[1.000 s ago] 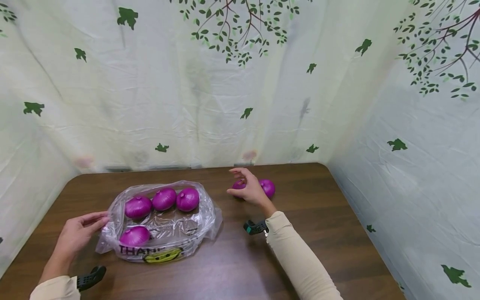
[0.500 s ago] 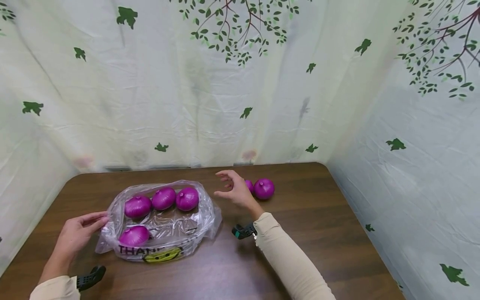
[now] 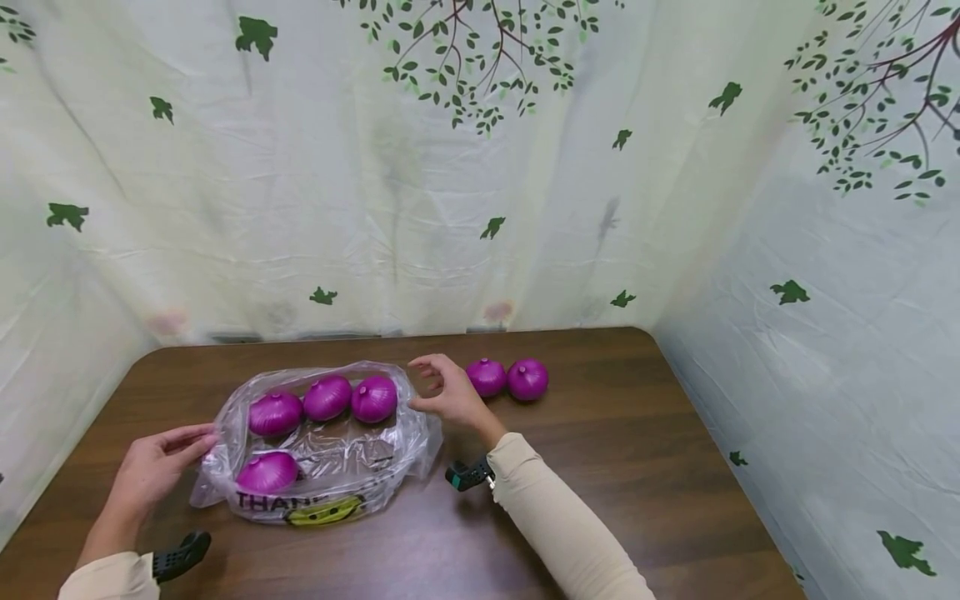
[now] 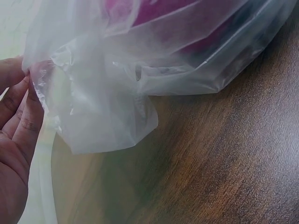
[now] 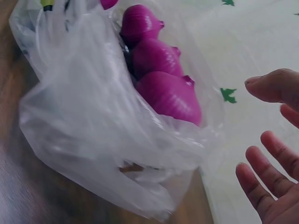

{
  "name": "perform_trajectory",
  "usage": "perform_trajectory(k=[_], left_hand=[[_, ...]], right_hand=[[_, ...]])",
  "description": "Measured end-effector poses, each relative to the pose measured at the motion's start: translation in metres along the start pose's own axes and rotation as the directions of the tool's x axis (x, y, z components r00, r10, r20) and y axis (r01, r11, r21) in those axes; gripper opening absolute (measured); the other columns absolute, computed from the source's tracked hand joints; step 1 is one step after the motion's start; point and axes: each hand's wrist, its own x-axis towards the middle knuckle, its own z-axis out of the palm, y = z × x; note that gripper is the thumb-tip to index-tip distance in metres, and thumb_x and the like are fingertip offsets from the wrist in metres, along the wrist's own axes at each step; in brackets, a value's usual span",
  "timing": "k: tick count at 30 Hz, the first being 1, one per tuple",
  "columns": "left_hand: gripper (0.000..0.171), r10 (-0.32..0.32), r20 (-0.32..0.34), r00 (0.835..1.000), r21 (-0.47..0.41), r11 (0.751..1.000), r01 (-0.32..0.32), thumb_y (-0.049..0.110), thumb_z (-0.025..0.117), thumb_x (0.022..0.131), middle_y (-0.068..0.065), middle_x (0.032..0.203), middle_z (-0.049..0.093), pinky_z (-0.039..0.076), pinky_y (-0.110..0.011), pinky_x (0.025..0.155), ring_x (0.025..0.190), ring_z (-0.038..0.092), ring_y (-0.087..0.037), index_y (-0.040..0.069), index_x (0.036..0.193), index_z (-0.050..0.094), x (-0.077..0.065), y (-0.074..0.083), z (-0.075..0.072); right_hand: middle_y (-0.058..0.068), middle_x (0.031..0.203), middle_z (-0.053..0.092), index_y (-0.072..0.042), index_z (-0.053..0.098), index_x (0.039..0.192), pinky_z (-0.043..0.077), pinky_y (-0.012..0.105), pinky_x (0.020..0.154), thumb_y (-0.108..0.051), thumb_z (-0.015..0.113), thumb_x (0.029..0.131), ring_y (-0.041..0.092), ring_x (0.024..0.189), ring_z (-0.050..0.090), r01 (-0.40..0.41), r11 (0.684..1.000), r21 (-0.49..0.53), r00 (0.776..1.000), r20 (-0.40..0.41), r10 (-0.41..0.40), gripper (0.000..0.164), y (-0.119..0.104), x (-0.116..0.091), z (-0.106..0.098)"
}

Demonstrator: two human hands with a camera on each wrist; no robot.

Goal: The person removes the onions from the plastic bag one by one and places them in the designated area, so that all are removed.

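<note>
A clear plastic bag (image 3: 337, 467) with dark lettering and a yellow print lies with its mouth spread wide on the table. Inside are several purple onions: a row of three along the far side, one being this onion (image 3: 327, 397), and a single onion (image 3: 267, 472) near the front left. My left hand (image 3: 150, 471) pinches the bag's left edge between thumb and fingers, as the left wrist view confirms. Beside the bag's far right rim, my right hand (image 3: 453, 396) hovers with fingers spread and nothing in it. Behind it, two more onions (image 3: 486, 377) sit side by side.
The brown wooden table (image 3: 615, 467) has rounded far corners. A pale curtain (image 3: 420, 208) printed with leaves and branches hangs behind it and along both sides. Each wrist wears a black strap (image 3: 468, 474).
My right hand has moved left from the two loose onions to the bag's right rim, bringing both onions into full view. The left hand and the bag have stayed put.
</note>
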Motion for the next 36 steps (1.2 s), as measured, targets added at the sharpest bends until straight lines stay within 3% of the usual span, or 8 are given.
perform_trajectory(k=[5, 8, 11, 13, 24, 31, 33, 36], left_hand=[[0.066, 0.006, -0.013, 1.0, 0.024, 1.0, -0.005, 0.046, 0.059, 0.093, -0.031, 0.128, 0.055, 0.05, -0.041, 0.077, 0.082, 0.049, 0.01, -0.009, 0.128, 0.055, -0.002, -0.001, -0.002], [0.064, 0.008, -0.015, 1.0, 0.017, 1.0, -0.008, 0.045, 0.058, 0.094, -0.032, 0.129, 0.053, 0.049, -0.044, 0.08, 0.095, 0.06, -0.016, -0.01, 0.129, 0.054, -0.002, 0.0, 0.0], [0.065, 0.001, -0.01, 1.0, -0.008, 1.0, -0.001, 0.044, 0.056, 0.095, -0.034, 0.131, 0.05, 0.045, -0.055, 0.085, 0.113, 0.05, -0.043, -0.011, 0.13, 0.052, -0.002, 0.0, 0.002], [0.066, -0.006, -0.006, 1.0, -0.019, 1.0, 0.005, 0.045, 0.056, 0.095, -0.035, 0.132, 0.049, 0.043, -0.058, 0.087, 0.116, 0.047, -0.046, -0.011, 0.13, 0.051, -0.002, 0.0, 0.002], [0.065, -0.011, -0.011, 1.0, -0.015, 1.0, 0.011, 0.045, 0.058, 0.094, -0.032, 0.13, 0.052, 0.047, -0.05, 0.083, 0.102, 0.057, -0.025, -0.009, 0.13, 0.053, -0.001, -0.001, 0.001], [0.064, -0.003, -0.017, 1.0, -0.009, 1.0, 0.003, 0.044, 0.059, 0.094, -0.03, 0.127, 0.055, 0.049, -0.038, 0.077, 0.081, 0.047, 0.011, -0.009, 0.129, 0.054, -0.001, -0.002, 0.001], [0.064, 0.002, -0.016, 1.0, -0.012, 1.0, -0.002, 0.044, 0.059, 0.094, -0.031, 0.127, 0.056, 0.05, -0.04, 0.077, 0.079, 0.044, 0.015, -0.009, 0.129, 0.054, -0.001, -0.003, 0.001], [0.066, -0.005, -0.009, 1.0, -0.03, 1.0, 0.005, 0.046, 0.059, 0.094, -0.032, 0.129, 0.053, 0.047, -0.05, 0.082, 0.09, 0.057, -0.003, -0.009, 0.129, 0.053, -0.001, -0.003, 0.002]], right_hand=[[0.02, 0.12, 0.055, -0.002, 0.057, 0.125, 0.05, 0.048, 0.088, -0.003, 0.08, 0.075, 0.037, 0.107, 0.057, -0.016, 1.0, 0.024, 1.0, 0.025, 0.016, 0.055, -0.001, 0.0, 0.012], [0.021, 0.12, 0.055, -0.001, 0.057, 0.124, 0.049, 0.048, 0.088, -0.002, 0.08, 0.075, 0.037, 0.107, 0.056, -0.008, 1.0, 0.02, 0.999, 0.04, 0.007, 0.054, -0.001, 0.0, 0.017], [0.021, 0.121, 0.055, -0.001, 0.057, 0.125, 0.051, 0.041, 0.088, -0.003, 0.08, 0.076, 0.035, 0.108, 0.056, -0.003, 1.0, 0.0, 0.998, 0.059, 0.003, 0.054, -0.003, 0.001, 0.021], [0.02, 0.122, 0.055, -0.002, 0.058, 0.125, 0.051, 0.036, 0.087, -0.005, 0.08, 0.076, 0.033, 0.107, 0.057, -0.006, 1.0, -0.018, 0.997, 0.071, 0.008, 0.053, -0.004, 0.002, 0.025], [0.012, 0.123, 0.056, -0.005, 0.058, 0.125, 0.052, 0.036, 0.086, -0.008, 0.08, 0.077, 0.024, 0.109, 0.058, 0.02, 0.998, -0.064, 0.989, 0.144, -0.01, 0.053, -0.017, 0.008, 0.039], [0.012, 0.12, 0.057, -0.003, 0.059, 0.122, 0.051, 0.024, 0.084, -0.007, 0.082, 0.075, 0.019, 0.108, 0.058, 0.024, 0.998, -0.065, 0.974, 0.228, -0.008, 0.052, -0.021, 0.015, 0.047], [0.015, 0.12, 0.057, -0.001, 0.058, 0.122, 0.051, 0.025, 0.085, -0.005, 0.081, 0.075, 0.022, 0.109, 0.058, 0.01, 0.999, -0.041, 0.969, 0.248, 0.0, 0.052, -0.023, 0.016, 0.048], [0.019, 0.12, 0.058, 0.002, 0.058, 0.122, 0.051, 0.028, 0.086, -0.003, 0.081, 0.075, 0.028, 0.11, 0.058, 0.001, 1.0, -0.018, 0.965, 0.261, 0.004, 0.053, -0.025, 0.018, 0.05]])
